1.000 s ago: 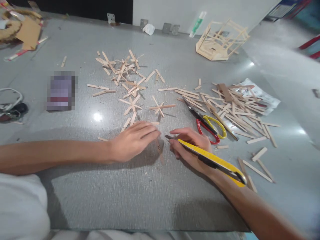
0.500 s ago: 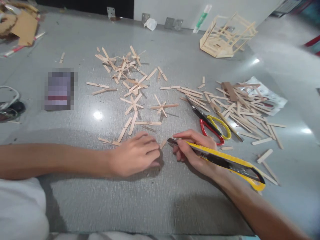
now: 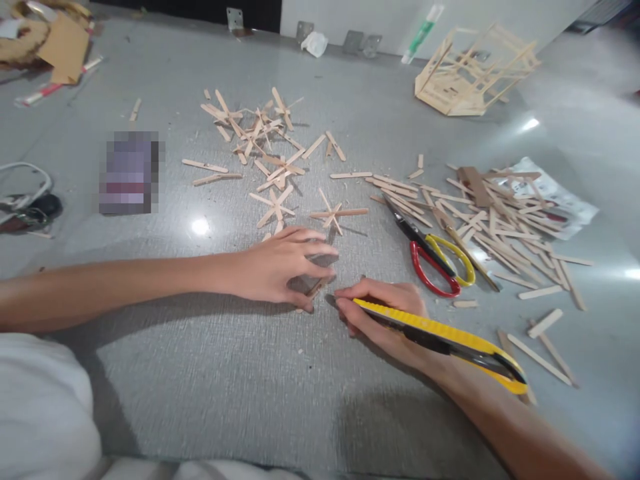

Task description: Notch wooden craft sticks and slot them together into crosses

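My left hand (image 3: 285,267) is over the grey table (image 3: 225,387) with its fingers spread. Below its fingers and thumb lies a small wooden piece (image 3: 316,287). To the right, my right hand (image 3: 383,310) is closed on a yellow and black utility knife (image 3: 440,333), whose tip points toward the left hand. Just beyond the left hand lie star-shaped groups of crossed sticks, one (image 3: 274,205) at its upper left and another (image 3: 334,213) above it. Scissors with red and yellow handles (image 3: 430,257) rest beyond the right hand.
A heap of wooden sticks (image 3: 500,220) covers the right side, partly over a plastic packet (image 3: 575,200). An open stick frame (image 3: 450,100) stands at the back right. More joined sticks (image 3: 257,133) lie at centre back. A blurred purple object (image 3: 127,170) is at left.
My left hand has opened its fingers and moved up and slightly right, now covering sticks seen before. My right hand, still holding the knife, has shifted slightly down. The view has shifted a little.
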Tool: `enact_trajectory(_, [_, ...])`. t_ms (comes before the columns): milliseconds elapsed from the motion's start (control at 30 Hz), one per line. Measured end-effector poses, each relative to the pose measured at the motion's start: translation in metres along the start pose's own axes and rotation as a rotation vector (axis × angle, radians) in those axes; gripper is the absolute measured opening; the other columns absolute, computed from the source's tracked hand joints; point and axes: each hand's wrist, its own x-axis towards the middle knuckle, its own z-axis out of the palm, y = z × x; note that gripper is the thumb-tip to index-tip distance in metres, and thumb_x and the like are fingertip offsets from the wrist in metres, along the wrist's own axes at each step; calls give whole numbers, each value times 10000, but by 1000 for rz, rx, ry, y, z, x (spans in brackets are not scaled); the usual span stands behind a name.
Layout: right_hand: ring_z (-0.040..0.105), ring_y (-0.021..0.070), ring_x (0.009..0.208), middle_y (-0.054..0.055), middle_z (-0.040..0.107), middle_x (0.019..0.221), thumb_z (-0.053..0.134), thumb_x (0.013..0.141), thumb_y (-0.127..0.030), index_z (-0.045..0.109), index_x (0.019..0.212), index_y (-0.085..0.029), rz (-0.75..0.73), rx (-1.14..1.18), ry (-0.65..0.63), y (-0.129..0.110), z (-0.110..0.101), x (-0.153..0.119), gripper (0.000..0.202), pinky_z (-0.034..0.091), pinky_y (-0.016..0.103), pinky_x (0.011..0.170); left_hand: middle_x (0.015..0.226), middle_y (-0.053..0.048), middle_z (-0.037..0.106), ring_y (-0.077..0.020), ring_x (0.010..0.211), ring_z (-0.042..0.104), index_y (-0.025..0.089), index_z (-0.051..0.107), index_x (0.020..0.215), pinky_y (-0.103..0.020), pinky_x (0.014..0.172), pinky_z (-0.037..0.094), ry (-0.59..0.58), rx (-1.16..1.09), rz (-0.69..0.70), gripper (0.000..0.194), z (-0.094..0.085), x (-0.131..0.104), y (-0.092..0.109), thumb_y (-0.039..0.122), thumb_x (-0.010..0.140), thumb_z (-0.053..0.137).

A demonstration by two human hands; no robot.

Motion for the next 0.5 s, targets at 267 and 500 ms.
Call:
enact_trajectory(267, [593,101,389,-37,650,498,642,965,-292,664,778,-213,31,22,46,2,7,7,204,472,204,444,1604,-116,470,-392,1521,346,272,668,1380,-582,1198,337,-49,-13,17,499,-4,0,-9,442,918,754])
enact_trajectory(500, [583,92,411,-39,658,531,652,975,-309,689,818,-212,45,37,20,6,8,7,188,456,202,442,1608,-131,460,-399,1522,329,270,667,1387,-573,1207,304,-74,-79,18,543,-3,3,-12,480,896,763])
